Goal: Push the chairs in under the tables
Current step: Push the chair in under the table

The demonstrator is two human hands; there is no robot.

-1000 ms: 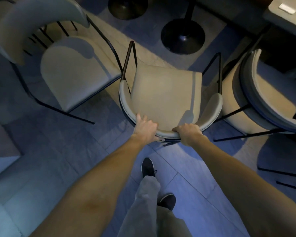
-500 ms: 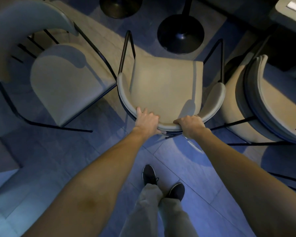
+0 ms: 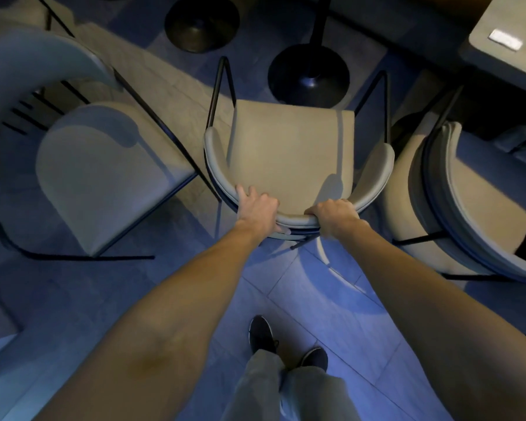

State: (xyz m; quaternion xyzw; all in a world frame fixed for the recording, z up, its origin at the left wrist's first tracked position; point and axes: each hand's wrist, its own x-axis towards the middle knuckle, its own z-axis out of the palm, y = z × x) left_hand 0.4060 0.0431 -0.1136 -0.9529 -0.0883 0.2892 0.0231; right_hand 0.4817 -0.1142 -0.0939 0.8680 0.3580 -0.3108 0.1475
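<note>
A beige padded chair with a curved backrest and thin black metal legs stands straight ahead of me. My left hand grips the backrest's near rim on the left, fingers over the top and thumb underneath. My right hand grips the same rim on the right, fingers curled over it. Just beyond the seat's far edge stands a black round table base with its post rising out of view; the tabletop itself is not visible.
A matching chair stands to the left, angled away, and another close on the right. A second dark round base sits farther back. A grey tabletop corner shows at the upper right. My feet stand on tiled floor.
The chair has slid forward, toward the black table base, with both hands holding its backrest. I have stepped after it, my feet coming closer together.
</note>
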